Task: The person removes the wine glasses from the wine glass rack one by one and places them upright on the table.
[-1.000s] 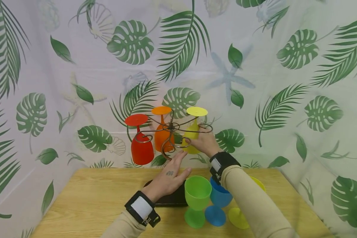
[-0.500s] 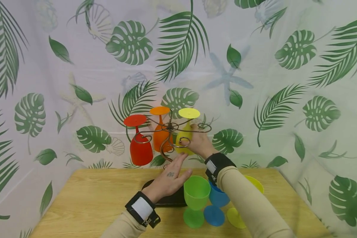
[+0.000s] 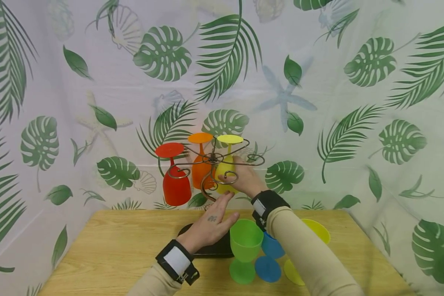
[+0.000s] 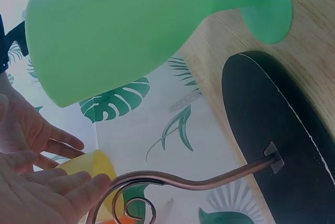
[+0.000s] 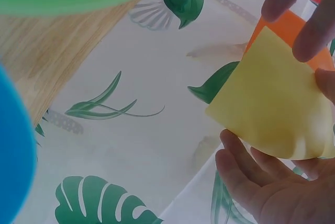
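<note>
My right hand (image 3: pixel 246 176) holds an upside-down yellow goblet (image 3: pixel 226 166) by its bowl, thumb and fingers on either side. The goblet's foot is level with the wire arms of a metal stemware rack (image 3: pixel 213 158), close to its centre. In the right wrist view the yellow bowl (image 5: pixel 277 98) overlaps the orange one behind. My left hand (image 3: pixel 207 228) is raised by the rack's curved post, fingers extended; in the left wrist view its fingertips meet the post (image 4: pixel 204 183). A red goblet (image 3: pixel 176 190) and an orange goblet (image 3: pixel 200 172) hang upside down from the rack.
The rack's black base (image 3: pixel 211 249) stands on the wooden table (image 3: pixel 107 250). Upright in front and to the right are a green goblet (image 3: pixel 246 242), a blue goblet (image 3: pixel 268 269) and a yellow goblet (image 3: pixel 318 231), partly behind my right forearm. A leaf-patterned curtain (image 3: pixel 222 61) hangs behind.
My right hand has moved left with the yellow goblet, bringing its foot inward along the rack toward the centre. The left hand stays in place by the post.
</note>
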Tool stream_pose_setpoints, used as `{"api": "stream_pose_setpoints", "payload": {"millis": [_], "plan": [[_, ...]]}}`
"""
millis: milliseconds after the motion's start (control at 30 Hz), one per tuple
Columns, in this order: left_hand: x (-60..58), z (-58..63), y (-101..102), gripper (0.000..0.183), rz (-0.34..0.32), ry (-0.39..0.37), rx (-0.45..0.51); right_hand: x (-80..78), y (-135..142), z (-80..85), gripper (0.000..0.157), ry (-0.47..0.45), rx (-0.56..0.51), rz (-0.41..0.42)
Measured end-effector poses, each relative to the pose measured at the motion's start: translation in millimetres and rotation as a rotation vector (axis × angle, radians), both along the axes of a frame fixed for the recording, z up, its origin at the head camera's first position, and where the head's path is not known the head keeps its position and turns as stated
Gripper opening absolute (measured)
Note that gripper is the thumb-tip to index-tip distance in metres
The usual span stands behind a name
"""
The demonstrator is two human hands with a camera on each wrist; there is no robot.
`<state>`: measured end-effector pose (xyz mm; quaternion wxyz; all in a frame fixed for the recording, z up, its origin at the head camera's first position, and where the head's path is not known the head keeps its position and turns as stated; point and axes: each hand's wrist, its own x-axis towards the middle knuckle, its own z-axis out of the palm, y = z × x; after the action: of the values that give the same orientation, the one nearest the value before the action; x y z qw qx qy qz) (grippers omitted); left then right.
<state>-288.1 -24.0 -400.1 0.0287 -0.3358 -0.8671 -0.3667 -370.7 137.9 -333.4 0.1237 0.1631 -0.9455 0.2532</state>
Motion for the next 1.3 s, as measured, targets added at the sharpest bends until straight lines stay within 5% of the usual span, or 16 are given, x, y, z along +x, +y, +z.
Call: {"api": "stream_pose_setpoints", "payload": {"millis": [367,600,867,1100,1300], "plan": [[0.4,-3.0,-1.8,0.067,-0.015,-0.010,0.002,-6.0,1.3,-0.7,0.068,0.019,-0.064,-0.017],[0.3,-2.5,-3.4,0.067,-0.012,-0.018,-0.027,-7.1,0.6,-0.5,0.056,0.106,0.038,-0.007],[2.5,-5.2,-1.5,0.065,-0.017,-0.033,-0.033,-7.9,10.7,-2.8,0.079,0.079,0.113,-0.089],[3.3,-7.0,-0.7,0.067,-0.013,-0.037,-0.044,-7.9,22.4,-7.3,0.055,0.101,0.072,-0.118],[2.9,-3.8,2.5,0.067,-0.017,-0.027,-0.048,-5.3,30.0,-4.7,0.071,0.102,0.000,-0.131]]}}
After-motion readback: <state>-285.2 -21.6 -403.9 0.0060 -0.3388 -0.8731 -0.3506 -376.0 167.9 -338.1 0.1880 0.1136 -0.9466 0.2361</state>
